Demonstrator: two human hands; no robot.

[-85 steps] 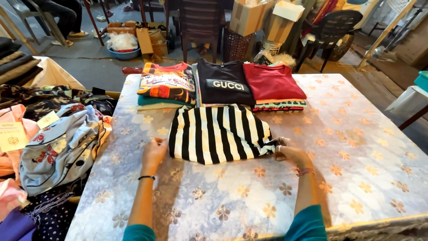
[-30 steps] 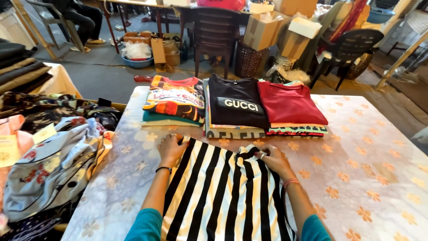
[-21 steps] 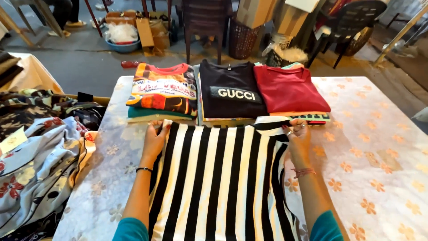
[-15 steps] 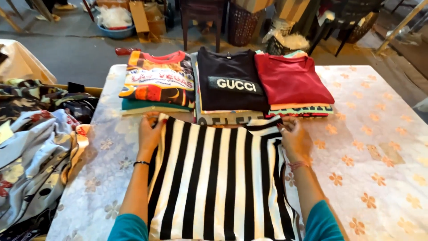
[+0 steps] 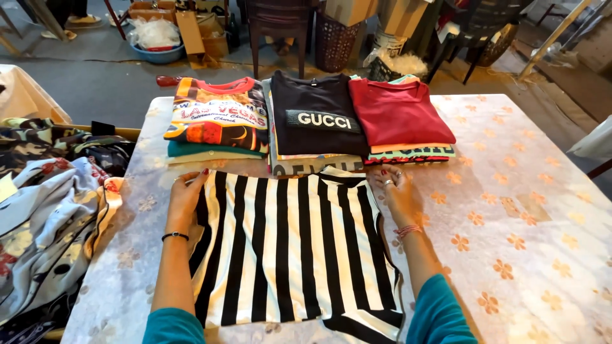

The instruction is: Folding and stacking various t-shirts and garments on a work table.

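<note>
- Table (image 5: 542, 191): covered with a pale cloth printed with orange flowers; it bears all the folded garments and the one being worked.
- Loose clothing heap (image 5: 44, 210): unfolded patterned garments piled at the left edge of the table, judged to be work not yet done.
- Striped shirt (image 5: 293, 248): black and white vertical stripes, spread flat on the near middle of the table, just in front of the folded stacks. Both sides look turned in so that it forms a long panel; the lower hem is slightly rumpled. Judged partly folded, the crosswise fold not yet made.
- Folded stacks, judged finished, in a row at the far side: multicoloured printed stack (image 5: 217, 121) on the left, black stack (image 5: 315, 121) in the middle, red stack (image 5: 398, 118) on the right.
- Left hand (image 5: 186, 199): palm down, fingers extended and flat on the top left corner of the striped shirt, gripping nothing.
- Right hand (image 5: 398, 194): palm down, fingers spread on the shirt's top right edge, pressing rather than pinching.
</note>
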